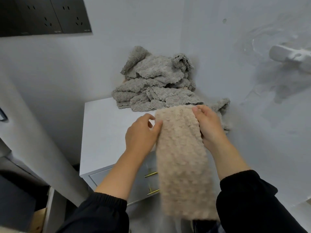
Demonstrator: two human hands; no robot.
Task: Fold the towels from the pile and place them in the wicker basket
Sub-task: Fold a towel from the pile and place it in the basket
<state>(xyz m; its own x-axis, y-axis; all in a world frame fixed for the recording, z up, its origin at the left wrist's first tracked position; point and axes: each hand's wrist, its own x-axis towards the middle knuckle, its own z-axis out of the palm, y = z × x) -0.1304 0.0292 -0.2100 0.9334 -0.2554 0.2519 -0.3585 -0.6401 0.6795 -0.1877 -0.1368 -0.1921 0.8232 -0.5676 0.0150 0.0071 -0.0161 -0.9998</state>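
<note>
A beige fluffy towel (182,158), folded into a long narrow strip, hangs from the cabinet top down over its front edge. My left hand (141,132) pinches the towel's upper left edge. My right hand (208,125) grips its upper right edge, fingers curled over the top corner. Behind the hands lies a crumpled pile of grey towels (154,84) against the wall. No wicker basket is in view.
The white cabinet (104,132) has drawers with brass handles (151,174) below its front edge. The wall stands close behind and to the right, with a white fixture (289,56) at upper right. Dark wall sockets (45,17) sit at upper left. A grey pipe (38,132) runs down on the left.
</note>
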